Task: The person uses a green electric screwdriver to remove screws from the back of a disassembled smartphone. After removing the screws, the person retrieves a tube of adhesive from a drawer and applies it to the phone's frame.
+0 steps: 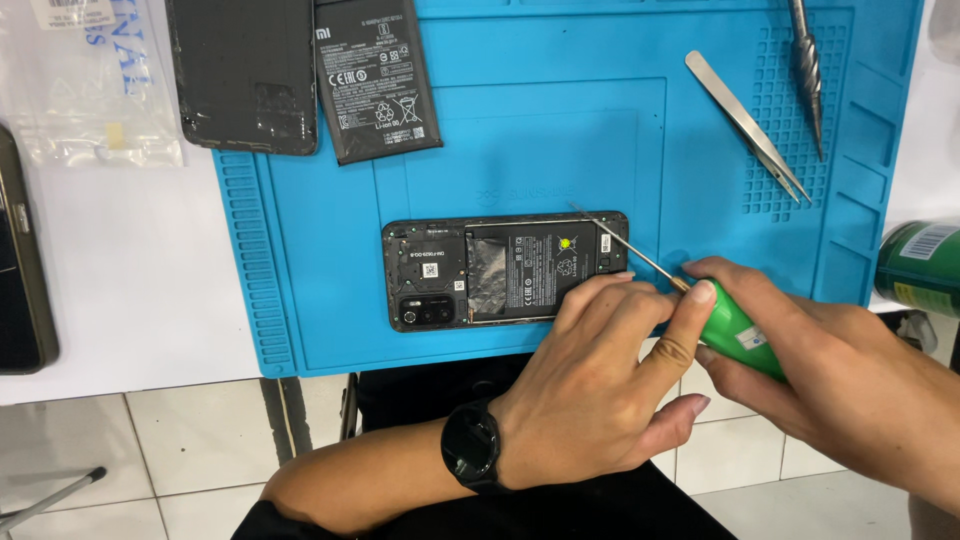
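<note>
An opened phone (470,272) lies back-up on the blue work mat (540,130), its black battery and camera block showing. My right hand (830,370) grips the green handle of a screwdriver (735,335), whose thin metal shaft reaches up-left to the phone's top right corner. My left hand (590,385), with a black watch on the wrist, rests beside the phone's right end; its thumb and fingers steady the screwdriver shaft near the handle.
A loose black battery (375,80) and a dark back cover (245,75) lie at the mat's upper left. Metal tweezers (748,125) and a pointed metal tool (808,70) lie at upper right. A green can (920,270) stands at the right edge; another phone (20,270) at the left.
</note>
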